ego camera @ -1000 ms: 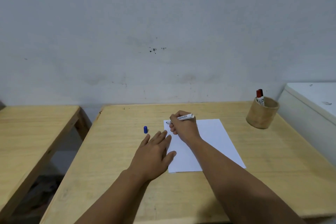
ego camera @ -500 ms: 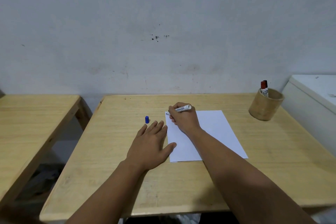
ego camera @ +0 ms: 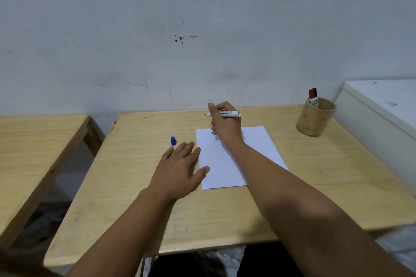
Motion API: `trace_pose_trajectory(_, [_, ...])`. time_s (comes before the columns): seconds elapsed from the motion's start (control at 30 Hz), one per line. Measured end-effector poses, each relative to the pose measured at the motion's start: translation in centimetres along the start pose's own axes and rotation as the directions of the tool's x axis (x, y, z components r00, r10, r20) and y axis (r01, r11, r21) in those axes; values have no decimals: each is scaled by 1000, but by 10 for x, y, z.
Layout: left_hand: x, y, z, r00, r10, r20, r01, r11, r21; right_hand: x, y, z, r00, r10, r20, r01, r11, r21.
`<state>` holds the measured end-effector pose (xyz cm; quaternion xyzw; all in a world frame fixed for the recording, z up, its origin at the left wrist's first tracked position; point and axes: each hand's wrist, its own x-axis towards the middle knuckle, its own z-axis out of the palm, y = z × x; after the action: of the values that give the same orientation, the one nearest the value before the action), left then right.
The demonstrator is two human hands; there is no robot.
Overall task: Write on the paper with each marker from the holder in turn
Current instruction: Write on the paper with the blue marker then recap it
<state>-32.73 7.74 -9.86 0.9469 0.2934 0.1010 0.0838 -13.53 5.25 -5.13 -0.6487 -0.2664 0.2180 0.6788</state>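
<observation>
Since the earlier frame the marker (ego camera: 222,114) has been lifted off the paper (ego camera: 227,159) and is now carried above the sheet's far edge, tip pointing left. It is gripped by the right hand (ego camera: 225,125), index finger raised. The white paper lies flat at the middle of the desk (ego camera: 135,186). The left hand (ego camera: 180,171) is spread flat, palm down, thumb on the sheet's left edge. A blue cap (ego camera: 173,141) stands just beyond its fingertips. At the far right, a red-capped marker (ego camera: 313,97) is kept in the wooden holder (ego camera: 315,119).
</observation>
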Motion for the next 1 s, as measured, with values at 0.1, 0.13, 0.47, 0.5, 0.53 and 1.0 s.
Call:
trace_pose_trajectory(0.1, [0,1,-2,1000,-2,5,2,1000,-5,6,-24,-11,1000,-13,-27,14,999,40])
trace_pose_trajectory(0.13, [0,2,-4,1000,2,-1,-2,1000,-8,5,-31,-15,1000,7,-13,-6,998,57])
trace_pose_trajectory(0.47, [4,0,-22,919,-42,-393,38,999,-17,-10,-40,-44,991,130,43,-135,981,139])
trace_pose_trajectory(0.5, [6,-3,-24,887,-114,-448,115,993,-26,-12,-39,-48,989,136,54,-143,977,157])
trace_pose_trajectory(0.53, [8,-7,-27,876,-184,-447,181,982,-50,-14,-40,-51,985,160,72,-170,969,179])
trace_pose_trajectory(1.0, [31,0,-47,823,-544,-167,400,761,-511,-48,-29,-88,948,317,32,-313,945,-95])
